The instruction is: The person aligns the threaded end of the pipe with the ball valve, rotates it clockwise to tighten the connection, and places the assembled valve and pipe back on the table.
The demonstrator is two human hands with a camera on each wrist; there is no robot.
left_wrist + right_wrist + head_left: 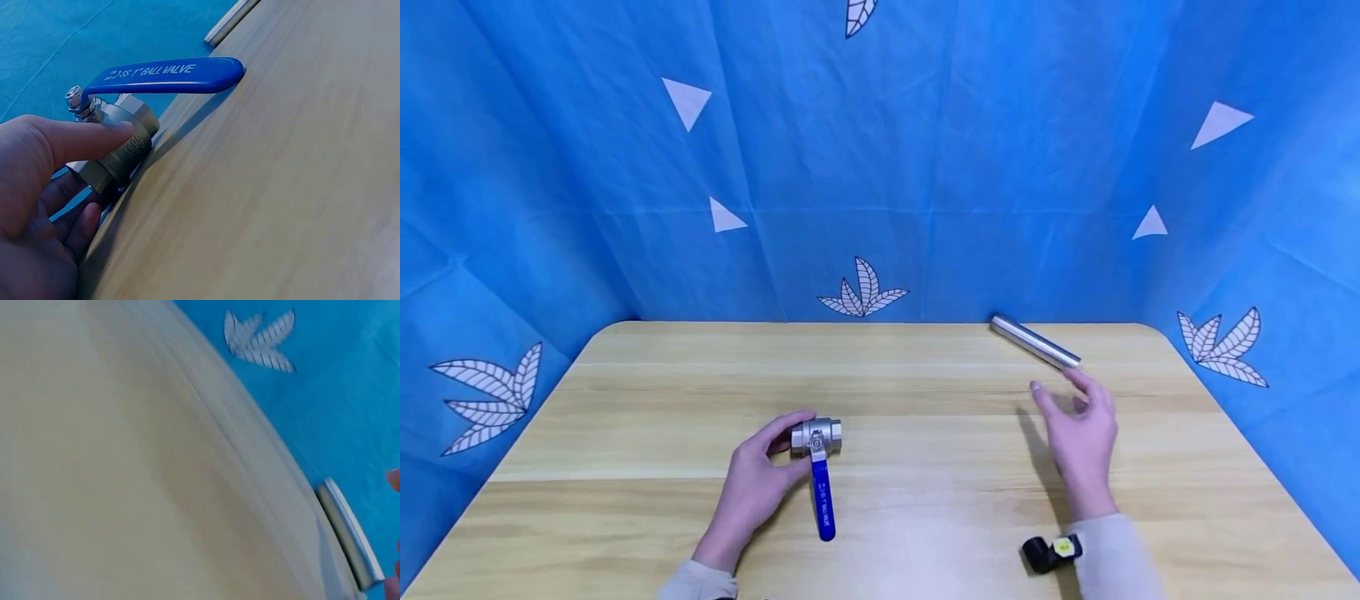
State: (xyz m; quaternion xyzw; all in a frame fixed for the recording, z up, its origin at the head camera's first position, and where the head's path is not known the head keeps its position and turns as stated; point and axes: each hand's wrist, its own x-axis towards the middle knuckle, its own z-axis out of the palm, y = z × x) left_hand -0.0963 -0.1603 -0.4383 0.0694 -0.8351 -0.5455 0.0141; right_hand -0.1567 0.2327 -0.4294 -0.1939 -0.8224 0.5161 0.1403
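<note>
A steel ball valve [817,437] with a long blue lever handle [823,502] is near the table's front, left of centre. My left hand [760,479] grips its body from the left. In the left wrist view the thumb [87,140] lies across the valve body [128,134], with other fingers behind and beneath it; the handle is lettered as a 1-inch ball valve. On the right, my right hand [1084,433] is held over the table with thumb and fingers apart. Its fingertips come close to the near end of a shiny metal tube [1036,342]. Only fingertips [392,480] show in the right wrist view.
The tube lies slantwise at the back edge of the wooden table [925,383]. Blue cloth [925,167] with white leaf and triangle prints hangs behind and at both sides. A small black device [1051,552] with a yellow label sits at the right wrist.
</note>
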